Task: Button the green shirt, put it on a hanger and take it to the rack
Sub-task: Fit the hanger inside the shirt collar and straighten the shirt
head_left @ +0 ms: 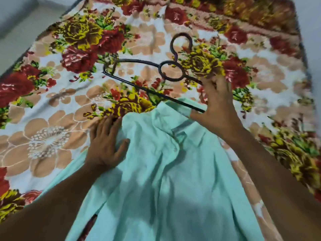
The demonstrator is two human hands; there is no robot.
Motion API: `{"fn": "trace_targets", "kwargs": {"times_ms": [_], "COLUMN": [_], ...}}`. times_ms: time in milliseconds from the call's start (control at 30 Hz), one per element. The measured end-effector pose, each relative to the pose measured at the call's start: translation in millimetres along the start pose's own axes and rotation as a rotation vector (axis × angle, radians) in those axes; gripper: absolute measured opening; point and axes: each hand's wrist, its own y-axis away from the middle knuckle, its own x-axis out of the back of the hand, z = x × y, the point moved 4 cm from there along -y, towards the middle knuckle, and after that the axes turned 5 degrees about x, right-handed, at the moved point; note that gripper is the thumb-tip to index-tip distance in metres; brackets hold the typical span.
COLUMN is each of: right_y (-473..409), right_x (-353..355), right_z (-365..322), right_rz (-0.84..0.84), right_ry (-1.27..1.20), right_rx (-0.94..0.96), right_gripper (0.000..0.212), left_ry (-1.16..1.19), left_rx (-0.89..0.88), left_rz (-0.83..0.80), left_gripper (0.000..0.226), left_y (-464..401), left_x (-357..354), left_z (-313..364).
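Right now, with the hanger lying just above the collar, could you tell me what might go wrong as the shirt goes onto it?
1. The hanger lies skewed across the collar of the green shirt, so one end may snag the neck opening.
2. The left hand presses only one shoulder; the creased front could bunch as the hanger slides in.
3. The right hand covers the hanger's other end, so its hold looks uncertain.

The green shirt (pixel 156 171) runs off the frame at six o'clock, hem unseen. The right hand (pixel 217 108) covers the hanger (pixel 147 73) end at three o'clock.
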Motion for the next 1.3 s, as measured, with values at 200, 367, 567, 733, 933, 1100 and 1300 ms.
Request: {"fn": "trace_targets", "kwargs": {"times_ms": [200, 367, 567, 733, 933, 1100, 1300], "right_y": [64.6, 110.4, 149.7, 153.7, 107.6, 72.8, 67.9], "right_x": [37.9, 47.8, 71.8, 86.5, 62.1, 21.5, -9.4], "right_z": [49.9, 81.6, 105.8, 116.8, 76.9, 30.1, 2.9], "right_rz": [-0.008, 0.023, -0.019, -0.100, -0.230, -0.319, -0.308], "right_ry": [0.051, -0.006, 0.130, 0.175, 0.075, -0.054, -0.129], "right_rx": [-0.102, -0.262, -0.214, -0.206, -0.085, 0.012, 0.063], "right_gripper": [0.098, 0.099, 0.098, 0.100, 0.104, 0.100, 0.095], "left_ry": [0.122, -0.195, 0.082, 0.622, 0.780, 0.937, 0.606], "left_rx": [-0.124, -0.070, 0.089, 0.448, 0.385, 0.179, 0.038], "left_rz": [0.054, -0.257, -0.067, -0.040, -0.066, -0.183, -0.284], "left_gripper": [0.064, 0.089, 0.027, 0.028, 0.032, 0.031, 0.053], "left_y": [-43.1, -75.1, -74.3, -71.3, -66.3, -56.6, -54.1], "left_x": [7.3, 1.9, 35.9, 49.6, 66.1, 80.7, 77.9], "left_z": [132.8, 192.5, 168.5, 130.2, 137.0, 167.2, 130.9]}}
